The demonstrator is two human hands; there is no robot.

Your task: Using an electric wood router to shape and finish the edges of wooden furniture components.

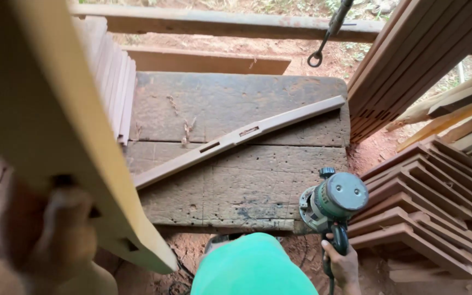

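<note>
My left hand (pixel 50 235), blurred and close to the camera at the lower left, grips a long curved wooden piece (pixel 55 109) with mortise slots, lifted up along the left side. Low on the right, my right hand (pixel 342 265) holds the handle of a green electric router (pixel 334 202) at the workbench's right front corner. Another curved wooden piece (pixel 236 139) with two slots lies diagonally across the dark worn workbench (pixel 236 186).
Stacks of similar curved pieces stand at the left (pixel 110 76) and at the right (pixel 427 207). Planks (pixel 411 60) lean at the upper right. A metal hook (pixel 323 38) hangs above the bench. Red soil lies below.
</note>
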